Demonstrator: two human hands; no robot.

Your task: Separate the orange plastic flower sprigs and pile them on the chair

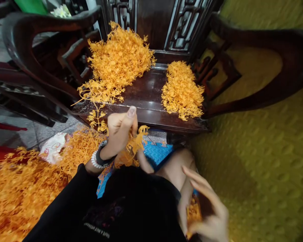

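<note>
Orange sprigs (pixel 121 55) on chair (pixel 145 89), white bag (pixel 55 147) below

Black top (pixel 136 198), dark chest print (pixel 107 211), small pale lettering (pixel 97 230), dark wristband (pixel 100 156), pale beaded bracelet (pixel 94 159)

You've a clear lane on the bare seat (pixel 146 95), btwn the big orange pile (pixel 122 57) and the small orange pile (pixel 183 90), ahead of your L hand (pixel 122 129). L armrest (pixel 50 25) & R armrest (pixel 296 47) block the sides. Your leg (pixel 175 166) sits btwn R hand (pixel 208 206) & seat.
</note>
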